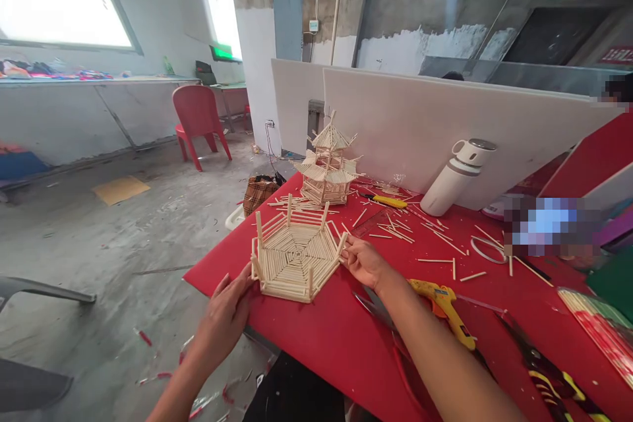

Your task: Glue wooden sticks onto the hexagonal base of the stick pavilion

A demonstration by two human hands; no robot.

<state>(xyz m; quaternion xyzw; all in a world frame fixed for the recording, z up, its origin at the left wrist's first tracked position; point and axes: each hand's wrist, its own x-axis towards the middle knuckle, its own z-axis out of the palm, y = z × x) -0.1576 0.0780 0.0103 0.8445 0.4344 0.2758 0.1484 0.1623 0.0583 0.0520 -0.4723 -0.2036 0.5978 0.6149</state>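
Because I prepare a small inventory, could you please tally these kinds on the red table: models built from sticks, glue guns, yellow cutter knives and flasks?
Stick models: 2 (hexagonal platform and pagoda)
Glue guns: 1 (yellow glue gun)
Cutter knives: 1 (yellow cutter knife)
Flasks: 1 (white flask)
Total: 5
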